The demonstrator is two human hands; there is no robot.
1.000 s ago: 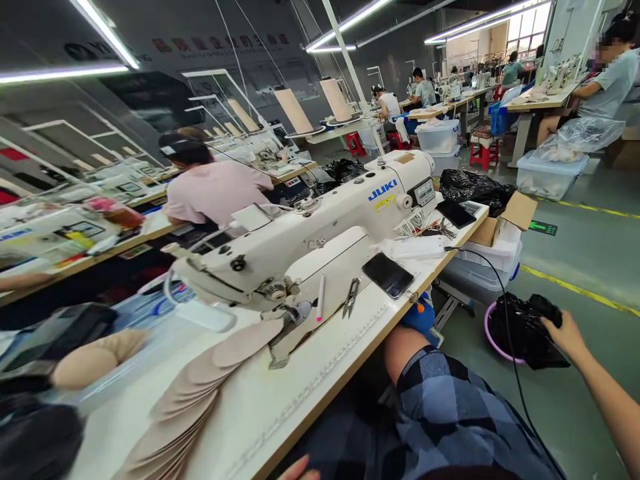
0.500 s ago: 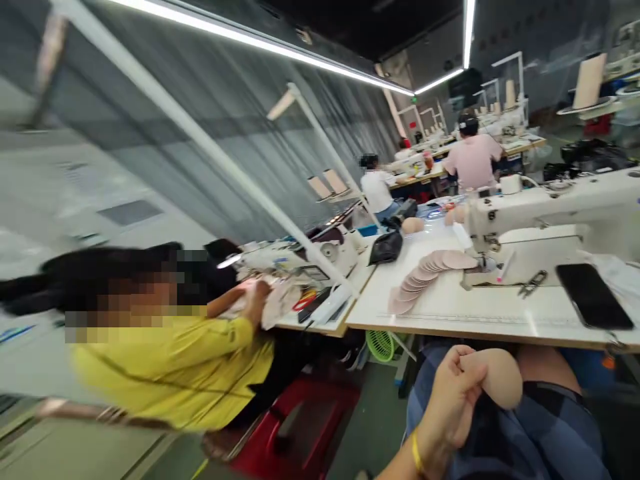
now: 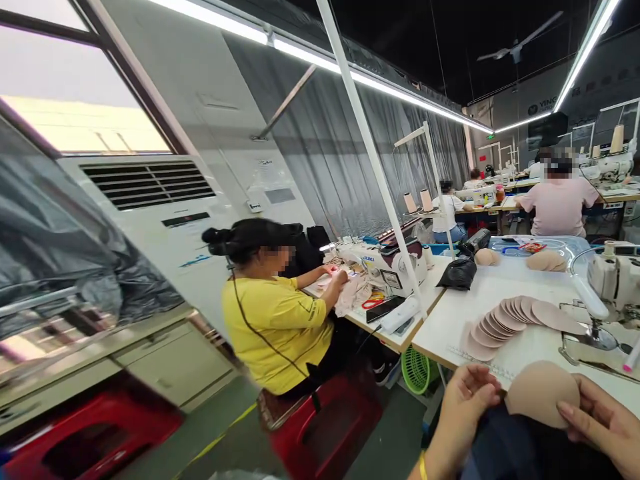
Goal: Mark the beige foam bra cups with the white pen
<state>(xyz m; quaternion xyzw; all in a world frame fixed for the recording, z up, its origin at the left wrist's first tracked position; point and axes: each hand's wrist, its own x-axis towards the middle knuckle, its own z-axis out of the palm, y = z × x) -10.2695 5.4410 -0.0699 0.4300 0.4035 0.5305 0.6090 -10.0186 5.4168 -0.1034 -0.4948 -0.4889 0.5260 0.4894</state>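
Observation:
I hold a beige foam cup pad (image 3: 543, 393) low in front of me, between both hands. My left hand (image 3: 463, 407), with a yellow band at the wrist, pinches its left edge. My right hand (image 3: 603, 423) grips its right edge with the fingers closed on it. Just beyond, on the white sewing table (image 3: 450, 327), a fanned row of several beige pads (image 3: 515, 317) leads to the sewing machine (image 3: 613, 280) at the right edge of the view.
A person in a yellow shirt (image 3: 275, 323) sews at the neighbouring table on a red stool (image 3: 325, 423). A green basket (image 3: 416, 370) hangs under the table edge. A black bag (image 3: 457, 273) and more pads lie farther back. Other workers sit beyond.
The view has swung left across the room. My right hand left the black bag on the floor and joined my left hand on the beige pad, now raised nearer the table edge.

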